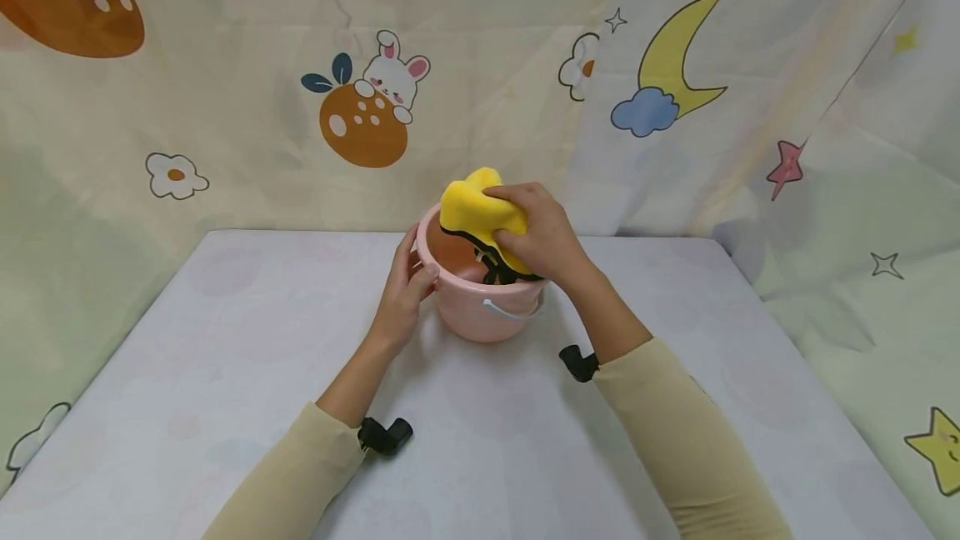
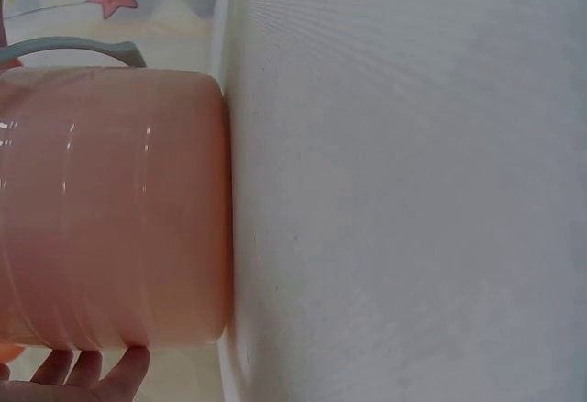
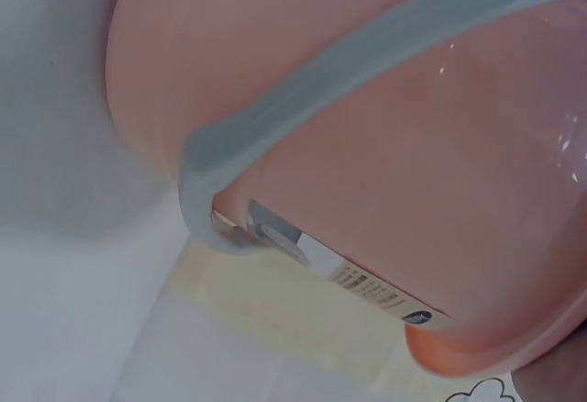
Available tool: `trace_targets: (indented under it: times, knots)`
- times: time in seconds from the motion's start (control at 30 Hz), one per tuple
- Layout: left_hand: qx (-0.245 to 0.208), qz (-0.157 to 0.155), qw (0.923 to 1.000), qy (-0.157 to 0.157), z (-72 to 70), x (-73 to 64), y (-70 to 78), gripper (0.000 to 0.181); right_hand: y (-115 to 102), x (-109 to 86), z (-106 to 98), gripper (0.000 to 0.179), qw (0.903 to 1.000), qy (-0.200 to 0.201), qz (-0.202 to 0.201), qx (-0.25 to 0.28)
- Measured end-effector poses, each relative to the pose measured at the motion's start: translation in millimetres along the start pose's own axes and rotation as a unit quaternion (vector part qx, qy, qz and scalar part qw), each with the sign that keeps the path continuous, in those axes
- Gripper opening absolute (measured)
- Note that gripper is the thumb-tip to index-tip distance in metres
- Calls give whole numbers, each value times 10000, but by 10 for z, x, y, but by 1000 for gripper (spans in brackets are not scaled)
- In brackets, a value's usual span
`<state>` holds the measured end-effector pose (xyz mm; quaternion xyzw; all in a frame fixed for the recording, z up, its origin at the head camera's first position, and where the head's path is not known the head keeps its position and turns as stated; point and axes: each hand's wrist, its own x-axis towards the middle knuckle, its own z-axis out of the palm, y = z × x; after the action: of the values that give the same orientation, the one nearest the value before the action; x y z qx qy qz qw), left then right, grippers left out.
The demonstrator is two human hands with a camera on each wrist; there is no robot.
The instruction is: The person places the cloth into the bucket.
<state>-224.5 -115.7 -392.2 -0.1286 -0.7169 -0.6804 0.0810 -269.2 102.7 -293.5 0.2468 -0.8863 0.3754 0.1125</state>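
A pink bucket (image 1: 480,319) stands upright on the table, its pale grey-blue handle (image 1: 510,312) hanging at the front right. My left hand (image 1: 401,294) grips the bucket at the left of its rim. In the left wrist view, fingertips (image 2: 128,370) touch the bucket's side. My right hand (image 1: 543,227) pinches a soft yellow fabric thing with black edging (image 1: 480,211) over the bucket's mouth. Its lower part, with dark strands, dips inside the rim. What kind of thing it is I cannot tell. The right wrist view shows the bucket wall (image 3: 367,163) and a label (image 3: 358,278).
A white table (image 1: 480,440) lies under the bucket. Behind it hangs a patterned cloth (image 1: 487,90) with rabbits, a moon and stars. Small black devices (image 1: 385,436) sit at both sleeves' cuffs.
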Motion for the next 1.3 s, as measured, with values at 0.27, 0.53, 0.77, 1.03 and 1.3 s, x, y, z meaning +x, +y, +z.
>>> trace_targets:
  times: [0.27, 0.53, 0.77, 1.03, 1.3]
  knots:
    - [-35, 10, 10000, 8, -15, -9, 12, 68, -29, 31, 56, 51, 9997, -206, 26, -164]
    - [-61, -98, 9999, -16, -8, -9, 34, 75, -22, 34, 52, 50, 9974, -539, -20, -467]
    - [-94, -110, 9999, -62, 0, -10, 42, 73, -63, 31, 3, 48, 9934, -943, 107, -651]
    - [-35, -30, 10000, -65, -14, 3, 20, 72, -121, -4, -64, 44, 9948, -775, 269, -598]
    - [129, -41, 9997, -182, -44, 8, 15, 69, -109, -91, -133, 39, 9972, -544, 61, -505]
